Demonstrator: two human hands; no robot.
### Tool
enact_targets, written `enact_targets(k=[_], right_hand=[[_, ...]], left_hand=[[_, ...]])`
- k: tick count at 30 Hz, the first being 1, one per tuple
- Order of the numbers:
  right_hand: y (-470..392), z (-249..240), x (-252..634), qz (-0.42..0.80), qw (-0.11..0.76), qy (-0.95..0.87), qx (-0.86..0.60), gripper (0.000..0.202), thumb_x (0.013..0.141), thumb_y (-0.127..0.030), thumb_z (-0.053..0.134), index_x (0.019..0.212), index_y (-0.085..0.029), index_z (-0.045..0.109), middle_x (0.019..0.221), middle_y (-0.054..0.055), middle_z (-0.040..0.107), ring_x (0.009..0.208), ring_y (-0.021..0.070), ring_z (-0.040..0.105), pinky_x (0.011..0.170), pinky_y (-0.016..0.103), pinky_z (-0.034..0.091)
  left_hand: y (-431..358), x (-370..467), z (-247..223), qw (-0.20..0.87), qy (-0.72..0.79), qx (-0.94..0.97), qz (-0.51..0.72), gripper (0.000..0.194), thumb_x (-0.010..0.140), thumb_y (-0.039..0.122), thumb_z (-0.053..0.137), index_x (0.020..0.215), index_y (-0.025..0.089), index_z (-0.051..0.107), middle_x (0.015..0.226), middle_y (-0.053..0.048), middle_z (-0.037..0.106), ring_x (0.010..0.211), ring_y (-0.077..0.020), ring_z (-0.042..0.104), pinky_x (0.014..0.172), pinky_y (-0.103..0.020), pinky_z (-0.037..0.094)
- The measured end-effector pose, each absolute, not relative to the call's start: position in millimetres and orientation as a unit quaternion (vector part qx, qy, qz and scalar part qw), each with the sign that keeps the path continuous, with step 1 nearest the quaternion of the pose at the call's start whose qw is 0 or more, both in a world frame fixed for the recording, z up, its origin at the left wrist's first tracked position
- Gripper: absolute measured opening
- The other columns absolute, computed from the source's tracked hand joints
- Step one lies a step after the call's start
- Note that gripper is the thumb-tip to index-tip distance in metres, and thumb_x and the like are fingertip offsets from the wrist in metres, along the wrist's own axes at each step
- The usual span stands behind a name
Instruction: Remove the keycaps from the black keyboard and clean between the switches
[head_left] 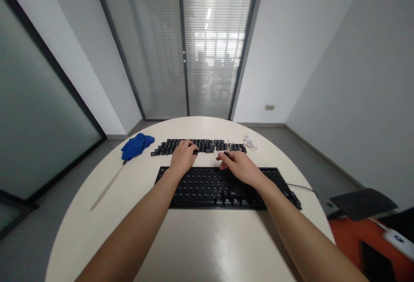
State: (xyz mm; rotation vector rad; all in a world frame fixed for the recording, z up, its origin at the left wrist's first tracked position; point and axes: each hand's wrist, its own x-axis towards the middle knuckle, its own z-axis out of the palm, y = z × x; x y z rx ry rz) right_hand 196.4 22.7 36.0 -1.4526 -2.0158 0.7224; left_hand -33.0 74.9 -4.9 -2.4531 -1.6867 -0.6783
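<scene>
A black keyboard [200, 187] lies across the table, with many key positions bare and some keycaps in place along its lower rows. Behind it, loose black keycaps [168, 147] are laid out in rows. My left hand [183, 158] is over the front edge of these rows, its fingers bent around a dark keycap at the fingertips. Above the keyboard's back edge is my right hand [237, 165], with a small black keycap [227, 154] between thumb and fingers.
A blue cloth [136, 146] lies at the table's left, beside a thin stick [108, 187]. Something white and crumpled [250, 142] sits at the back right. The keyboard's cable [302, 186] runs off rightward. An orange chair [352, 243] stands at the right.
</scene>
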Motion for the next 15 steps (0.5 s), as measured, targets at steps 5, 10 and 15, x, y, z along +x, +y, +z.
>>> enact_targets(k=[5, 10, 15], right_hand=[[17, 46, 200, 0.271, 0.269, -0.766, -0.518, 0.053, 0.098, -0.054, 0.043, 0.078, -0.017, 0.075, 0.08, 0.007, 0.076, 0.073, 0.0206, 0.068, 0.074, 0.031, 0.046], [13, 55, 206, 0.304, 0.261, -0.789, -0.465, 0.05, 0.098, -0.053, 0.045, 0.077, -0.019, 0.076, 0.099, 0.008, 0.077, 0.085, 0.0208, 0.069, 0.08, 0.031, 0.047], [9, 61, 213, 0.349, 0.216, -0.807, -0.425, 0.046, 0.095, -0.053, 0.051, 0.08, -0.017, 0.075, 0.077, 0.007, 0.076, 0.072, 0.0188, 0.068, 0.07, 0.028, 0.048]], left_hand=[[75, -32, -5, 0.04, -0.553, -0.802, -0.223, 0.016, 0.083, 0.018, 0.07, 0.098, 0.023, 0.074, 0.115, -0.008, 0.061, 0.115, -0.0288, 0.05, 0.097, -0.04, 0.048], [73, -32, -3, 0.043, -0.552, -0.803, -0.221, 0.017, 0.083, 0.016, 0.069, 0.098, 0.022, 0.073, 0.114, -0.009, 0.061, 0.115, -0.0286, 0.049, 0.097, -0.04, 0.048], [67, -26, 4, 0.054, -0.516, -0.818, -0.248, 0.016, 0.087, 0.018, 0.064, 0.102, 0.02, 0.07, 0.114, -0.009, 0.061, 0.114, -0.0277, 0.05, 0.098, -0.04, 0.047]])
